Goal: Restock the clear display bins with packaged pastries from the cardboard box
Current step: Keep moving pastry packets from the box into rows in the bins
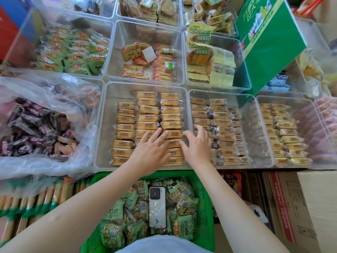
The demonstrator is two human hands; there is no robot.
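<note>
filling the clear plastic display bin [102, 125] at the front centre are flat tan packaged pastries in clear wrappers with a dark printed band [125, 127], stacked on edge in three neat rows that run from the near wall toward the far wall. the left row is shorter at the far end than the other two.

the left hand [151, 148] reaches over the near wall of this bin and lies palm down on the middle row, its fingers [155, 135] straight and a little spread, resting on the tops of the packs without curling round any of them. the pastries lie directly under these fingers and on both sides of them.

just to its right, the right hand [197, 147] hovers over the right row and the wall shared with the next bin. its fingers [199, 129] are loosely bent and spread, the tips touching or nearly touching the packs at that wall; whether they pinch a pack cannot be told. the thumb points left toward the other hand.

further right, two more clear bins [253, 114] hold rows of the same tan pastries.

to the far left lies a crumpled clear plastic bag of dark purple and pink wrapped sweets [34, 128]. below the arms sits a green plastic basket [206, 207] of green-wrapped snack packs, with a white smartphone [157, 209] lying on top. a brown cardboard box with red lettering [290, 207] stands at the lower right.
</note>
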